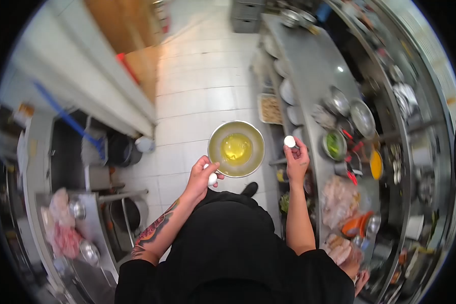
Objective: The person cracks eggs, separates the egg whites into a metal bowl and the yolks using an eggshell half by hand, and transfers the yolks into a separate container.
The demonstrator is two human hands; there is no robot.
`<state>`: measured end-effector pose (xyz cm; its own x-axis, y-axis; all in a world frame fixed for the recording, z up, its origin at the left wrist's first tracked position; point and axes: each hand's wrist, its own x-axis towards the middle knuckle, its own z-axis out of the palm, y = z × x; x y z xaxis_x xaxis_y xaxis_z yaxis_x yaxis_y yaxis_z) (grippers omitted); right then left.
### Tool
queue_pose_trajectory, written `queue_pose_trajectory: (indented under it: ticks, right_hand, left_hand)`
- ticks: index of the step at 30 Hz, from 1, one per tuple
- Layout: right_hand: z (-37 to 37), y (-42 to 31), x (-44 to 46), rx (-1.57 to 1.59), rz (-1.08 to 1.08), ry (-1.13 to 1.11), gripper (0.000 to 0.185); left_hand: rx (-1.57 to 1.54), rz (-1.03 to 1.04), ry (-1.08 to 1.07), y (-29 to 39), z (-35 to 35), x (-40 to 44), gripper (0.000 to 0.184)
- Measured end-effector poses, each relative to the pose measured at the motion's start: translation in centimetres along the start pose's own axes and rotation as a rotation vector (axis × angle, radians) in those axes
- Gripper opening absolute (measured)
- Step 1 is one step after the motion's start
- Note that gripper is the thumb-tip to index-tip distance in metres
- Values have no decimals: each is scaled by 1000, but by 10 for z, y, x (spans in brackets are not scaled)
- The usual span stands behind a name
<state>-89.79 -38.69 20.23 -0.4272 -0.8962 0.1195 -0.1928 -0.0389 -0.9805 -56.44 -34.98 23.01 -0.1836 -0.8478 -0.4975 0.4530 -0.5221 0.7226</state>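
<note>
Left hand grips bowl and egg, right hand another egg; I'd best hold the rim level.

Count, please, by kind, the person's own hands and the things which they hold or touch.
Hands: 2 (left hand, right hand)
Metal bowl: 1
White eggs or shells: at least 2, one or more in the left hand, where fingers hide part
Total: at least 5
</note>
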Motion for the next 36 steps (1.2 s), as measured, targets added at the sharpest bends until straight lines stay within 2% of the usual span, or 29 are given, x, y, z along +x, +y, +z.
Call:
queue_pose_trajectory:
  ticks: [4, 8, 10, 14, 16, 17, 19, 23, 24, 28, 30, 31, 33, 36]
  right_hand:
    - [128, -22, -43, -263, -263, -315, 42]
    - [246, -59, -88, -195, -312, -646, 44]
    - [310, -50, -117, -175, -352, -798, 44]
    - [400, -73, -160, -107, -387, -1114, 43]
    - [440, -79, -177, -108, -419, -1222, 43]
    - [477, -51, -197, -141, -469, -1251, 43]
    - [509, -71, -213, -111, -468, -1344, 44]
    - [573, -106, -253, 37, -463, -1483, 48]
    - [606, -73, -266, 14, -519, -1498, 50]
    - [654, -129, -317, 31, -537, -1691, 46]
    - [676, -176, -349, 137, -595, -1813, 44]
    - [712, -154, -374, 149, -657, -1861, 44]
    - [745, -215, -419, 328, -707, -1861, 44]
    - [801, -296, -497, 647, -638, -1710, 46]
  left_hand:
    - [-39, 144, 180, 11, -120, -56, 19]
    - [-169, 257, 432, 27, -205, -130, 19]
    - [-251, 323, 518, 15, -260, -153, 18]
    - [-443, 455, 820, 15, -311, -215, 16]
    - [-493, 529, 972, 18, -332, -242, 17]
    - [-530, 562, 973, -10, -382, -232, 17]
    - [-571, 600, 1106, -10, -397, -263, 17]
    - [-654, 550, 1264, -18, -440, -308, 22]
    - [-701, 573, 1229, -55, -492, -277, 22]
    - [-790, 541, 1311, -35, -487, -315, 18]
    - [-800, 541, 1324, -34, -486, -321, 17]
    - [-820, 534, 1279, -68, -531, -288, 17]
    - [-873, 536, 1298, -65, -530, -289, 16]
    - [-895, 564, 1265, -61, -527, -290, 19]
